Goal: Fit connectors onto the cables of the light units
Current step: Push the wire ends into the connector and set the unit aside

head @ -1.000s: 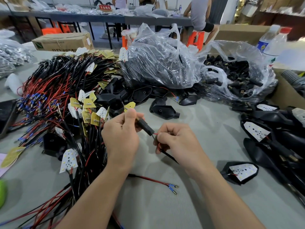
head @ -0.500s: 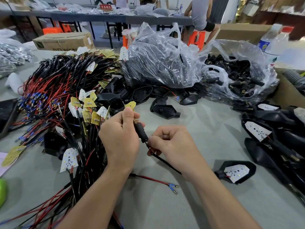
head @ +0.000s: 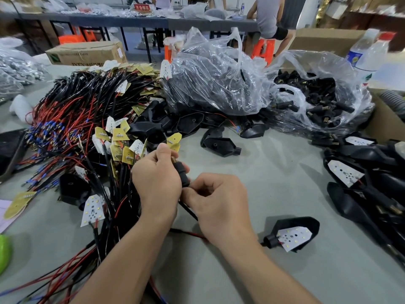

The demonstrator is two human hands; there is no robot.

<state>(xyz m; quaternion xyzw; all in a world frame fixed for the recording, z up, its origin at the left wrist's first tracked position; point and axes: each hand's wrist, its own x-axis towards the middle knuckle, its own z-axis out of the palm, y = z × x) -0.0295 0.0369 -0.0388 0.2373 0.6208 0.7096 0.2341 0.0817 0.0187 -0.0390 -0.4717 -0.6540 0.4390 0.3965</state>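
Observation:
My left hand [head: 156, 183] grips a black connector [head: 181, 173] with a brass tip, held upright at the table's middle. My right hand [head: 215, 200] pinches the black cable [head: 188, 210] just below the connector, fingers curled round it. That cable runs under my right wrist to a black light unit [head: 293, 233] with a white LED board, lying on the table at the right. The cable's red wire [head: 188, 233] trails on the table under my right hand.
A heap of red and black cables with LED boards [head: 87, 128] fills the left. Clear bags of black parts [head: 219, 80] and connectors [head: 317, 99] stand behind. Finished light units [head: 361, 178] pile at the right. Bottles [head: 368, 55] and a cardboard box [head: 87, 53] stand further back.
My right hand has slid up the cable to the connector's base. The light unit has been dragged left across the table, nearer my right wrist. The connector now stands more upright.

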